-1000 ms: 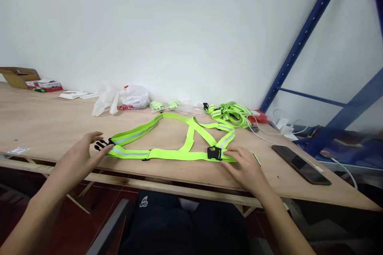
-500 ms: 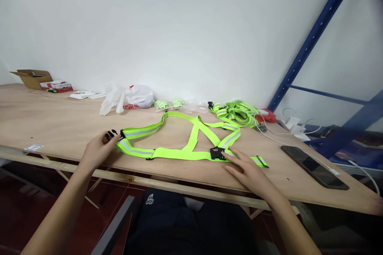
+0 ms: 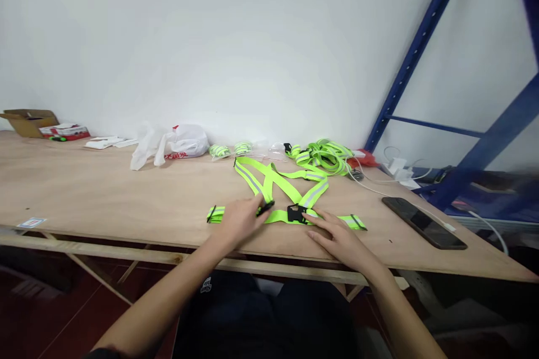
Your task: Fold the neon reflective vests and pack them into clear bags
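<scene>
The lime reflective harness lies on the near side of the wooden table. The left hand has its fingers around a black clip; the right hand, fingers loosely extended, touches the black buckle (whether pinching, I cannot tell).

Worktop passable to the left of the reflective harness; on the right, a smartphone obstructs, with a blue rack beyond.

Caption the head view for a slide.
Left hand holding a clip, right hand at the buckle of a green harness on a table.
</scene>
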The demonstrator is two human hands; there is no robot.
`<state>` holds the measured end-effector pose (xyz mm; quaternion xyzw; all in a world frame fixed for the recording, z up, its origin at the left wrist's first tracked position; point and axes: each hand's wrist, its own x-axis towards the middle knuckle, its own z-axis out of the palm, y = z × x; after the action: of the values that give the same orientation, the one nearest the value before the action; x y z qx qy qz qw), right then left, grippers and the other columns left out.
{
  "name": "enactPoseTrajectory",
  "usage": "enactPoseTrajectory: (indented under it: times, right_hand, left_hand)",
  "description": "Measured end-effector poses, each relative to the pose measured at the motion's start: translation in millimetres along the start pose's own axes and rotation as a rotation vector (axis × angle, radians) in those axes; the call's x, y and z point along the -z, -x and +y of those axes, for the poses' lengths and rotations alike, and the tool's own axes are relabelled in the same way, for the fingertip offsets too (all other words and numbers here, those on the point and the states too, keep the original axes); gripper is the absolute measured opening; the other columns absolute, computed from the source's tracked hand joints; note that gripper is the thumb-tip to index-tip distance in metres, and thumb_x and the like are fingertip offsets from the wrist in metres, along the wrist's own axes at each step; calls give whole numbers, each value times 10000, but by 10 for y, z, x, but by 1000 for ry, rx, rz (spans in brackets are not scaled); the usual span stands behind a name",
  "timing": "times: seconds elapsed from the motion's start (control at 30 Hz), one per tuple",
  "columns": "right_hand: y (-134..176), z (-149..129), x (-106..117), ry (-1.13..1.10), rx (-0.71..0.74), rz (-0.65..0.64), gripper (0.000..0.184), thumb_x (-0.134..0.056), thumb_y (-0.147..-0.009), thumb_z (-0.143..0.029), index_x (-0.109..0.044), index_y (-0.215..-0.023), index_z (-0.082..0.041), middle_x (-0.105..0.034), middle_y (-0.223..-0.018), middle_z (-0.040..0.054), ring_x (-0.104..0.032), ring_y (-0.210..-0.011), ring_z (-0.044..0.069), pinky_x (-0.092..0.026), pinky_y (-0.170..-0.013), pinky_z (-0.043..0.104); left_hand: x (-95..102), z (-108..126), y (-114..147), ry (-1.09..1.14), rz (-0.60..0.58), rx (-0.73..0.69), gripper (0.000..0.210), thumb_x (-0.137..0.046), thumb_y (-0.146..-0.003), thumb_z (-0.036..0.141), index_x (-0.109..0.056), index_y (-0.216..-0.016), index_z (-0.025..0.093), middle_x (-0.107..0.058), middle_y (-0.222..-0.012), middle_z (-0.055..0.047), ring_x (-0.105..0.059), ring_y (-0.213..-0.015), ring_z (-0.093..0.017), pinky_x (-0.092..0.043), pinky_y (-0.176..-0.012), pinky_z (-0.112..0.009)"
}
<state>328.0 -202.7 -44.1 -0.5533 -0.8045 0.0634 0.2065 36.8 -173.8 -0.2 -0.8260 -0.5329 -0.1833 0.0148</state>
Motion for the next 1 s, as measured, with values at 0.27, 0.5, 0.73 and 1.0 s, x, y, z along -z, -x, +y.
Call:
enactPoseTrajectory:
  times: [0.27, 0.5, 0.73, 1.0]
  right_hand:
    - [8, -9, 9, -38, 9, 32, 424, -562, -945, -454, -668, -1327, -302, -598, -1416, 115, -526, -1335, 348, -423, -1097, 555]
    - [86, -56, 30, -30, 16, 74, 371, -564, -949, -405, -699, -1281, -311, -624, -1374, 121, -584, -1272, 343, -481, -1046, 534]
    - [148, -138, 40, -60, 82, 105, 491, -613, -925, -379, -580, -1412, -327, -637, -1378, 77, -606, -1250, 310, -516, -1016, 482]
    - [37, -98, -97, -44, 51, 231, 487, -666, -885, -366, -610, -1358, -262, -707, -1251, 80, -653, -1136, 296, -544, -960, 458]
  left_hand:
    - [-181, -98, 163, 290, -97, -291, 357, -562, -983, 359, -590, -1299, 196, -668, -1272, -129, -624, -1173, -286, -488, -980, -376]
    - [-111, -353, 284, 449, -187, -315, 377, -555, -977, 346, -601, -1337, 245, -631, -1375, -67, -592, -1248, -254, -460, -1050, -363]
    - [5, -418, 350, 483, -219, -262, 400, -613, -938, 391, -610, -1320, 274, -650, -1349, -40, -614, -1223, -258, -477, -1009, -339]
    - [-95, -231, 300, 482, -77, -254, 378, -641, -926, 357, -607, -1288, 255, -665, -1270, -89, -608, -1188, -285, -469, -1001, -390]
